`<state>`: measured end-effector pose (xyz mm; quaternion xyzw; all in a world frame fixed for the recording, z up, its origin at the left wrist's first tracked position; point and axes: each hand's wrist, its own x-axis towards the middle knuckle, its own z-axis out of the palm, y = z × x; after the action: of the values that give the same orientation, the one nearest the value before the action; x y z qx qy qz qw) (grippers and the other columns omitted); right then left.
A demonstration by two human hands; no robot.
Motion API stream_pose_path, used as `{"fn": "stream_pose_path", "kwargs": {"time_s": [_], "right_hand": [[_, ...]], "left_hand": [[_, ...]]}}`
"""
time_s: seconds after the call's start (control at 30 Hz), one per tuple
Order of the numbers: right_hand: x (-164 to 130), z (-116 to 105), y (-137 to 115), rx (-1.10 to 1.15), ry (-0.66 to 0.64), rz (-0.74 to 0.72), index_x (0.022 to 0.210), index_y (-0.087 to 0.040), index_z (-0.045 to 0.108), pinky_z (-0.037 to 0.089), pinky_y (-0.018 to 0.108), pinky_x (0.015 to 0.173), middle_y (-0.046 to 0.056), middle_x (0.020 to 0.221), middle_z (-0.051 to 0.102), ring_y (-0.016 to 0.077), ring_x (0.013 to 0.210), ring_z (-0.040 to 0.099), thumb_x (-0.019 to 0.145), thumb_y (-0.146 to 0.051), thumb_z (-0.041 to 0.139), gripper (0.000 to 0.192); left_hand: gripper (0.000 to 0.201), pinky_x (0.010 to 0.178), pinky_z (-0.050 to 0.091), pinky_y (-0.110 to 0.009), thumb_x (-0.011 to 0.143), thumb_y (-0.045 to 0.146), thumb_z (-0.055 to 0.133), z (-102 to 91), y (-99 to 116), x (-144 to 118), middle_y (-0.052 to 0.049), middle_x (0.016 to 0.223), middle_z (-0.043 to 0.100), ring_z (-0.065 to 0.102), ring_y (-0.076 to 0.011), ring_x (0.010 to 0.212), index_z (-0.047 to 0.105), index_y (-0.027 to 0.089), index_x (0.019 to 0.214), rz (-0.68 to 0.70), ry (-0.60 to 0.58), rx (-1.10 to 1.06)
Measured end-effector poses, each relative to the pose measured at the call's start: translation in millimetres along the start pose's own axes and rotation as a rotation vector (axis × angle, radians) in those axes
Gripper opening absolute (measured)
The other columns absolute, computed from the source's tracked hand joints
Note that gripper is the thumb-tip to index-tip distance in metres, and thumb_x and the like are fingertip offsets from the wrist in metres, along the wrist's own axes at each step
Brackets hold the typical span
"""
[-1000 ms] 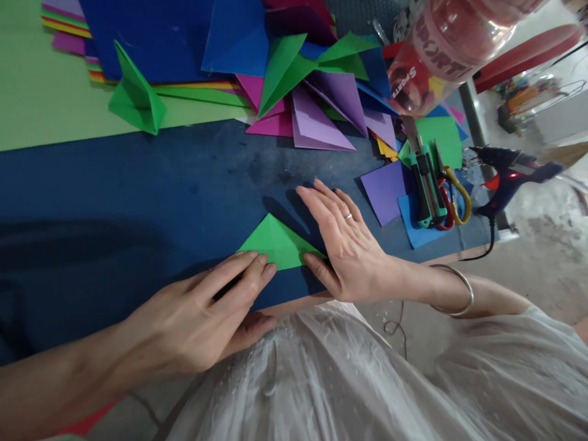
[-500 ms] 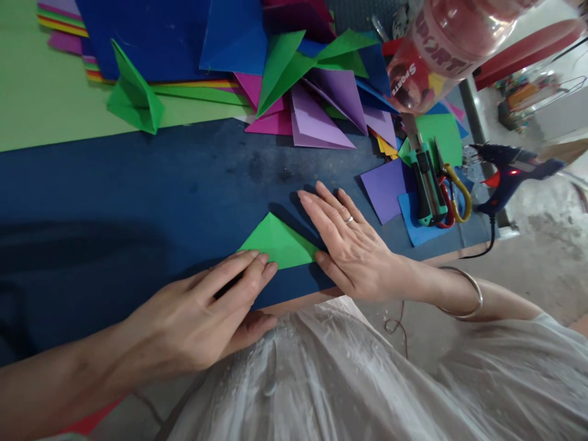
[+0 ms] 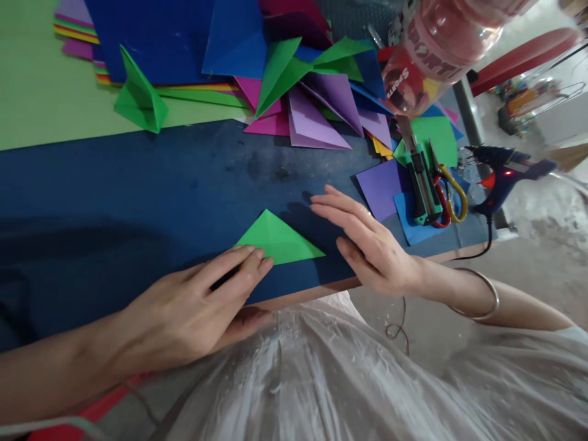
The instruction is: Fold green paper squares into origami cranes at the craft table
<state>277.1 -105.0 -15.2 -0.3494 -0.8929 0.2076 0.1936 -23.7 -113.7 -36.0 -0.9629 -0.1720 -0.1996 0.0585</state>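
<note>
Lower centre: left hand, fingers flat, pins the green folded paper triangle; right hand hovers spread, empty. Uneven pressure could skew the crease.

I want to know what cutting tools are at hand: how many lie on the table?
2: a green utility knife on the blue paper square right of the right hand, and scissors with yellow and red handles just beside it. Others may hide under the paper.

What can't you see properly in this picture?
Head view:
- Near corner of the green paper triangle: covered by left hand fingertips.
- Bottle: top cut off by the picture's edge, label blurred.
- Scissors: blades partly behind the cutter.
- Shelf things, far right: too blurred.
</note>
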Motion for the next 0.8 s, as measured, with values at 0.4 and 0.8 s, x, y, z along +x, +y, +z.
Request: {"fn": "stream_pose_path", "kwargs": {"time_s": [0.4,0.8], "right_hand": [[28,26,-5,-0.424,0.086,-0.667,0.100,-0.005,0.077,0.067,0.030,0.089,0.016,0.113,0.080,0.0243,0.108,0.078,0.102,-0.010,0.047,0.031],[25,18,-5,-0.363,0.071,-0.610,0.108,-0.003,0.077,0.068,0.031,0.091,0.015,0.116,0.079,0.0252,0.110,0.078,0.103,-0.011,0.050,0.029]], "left_hand": [[0.038,0.104,0.059,-0.033,0.103,0.035,0.057,-11.1,5,-2,-0.014,0.117,0.079,0.074,-0.0246,0.113,0.072,0.004,0.118,-0.073,-0.054,0.004],[0.036,0.130,0.032,-0.048,0.097,0.017,0.056,-19.5,16,-45,-0.011,0.128,0.076,0.070,-0.0244,0.124,0.068,0.011,0.130,-0.277,-0.064,-0.027]]}}
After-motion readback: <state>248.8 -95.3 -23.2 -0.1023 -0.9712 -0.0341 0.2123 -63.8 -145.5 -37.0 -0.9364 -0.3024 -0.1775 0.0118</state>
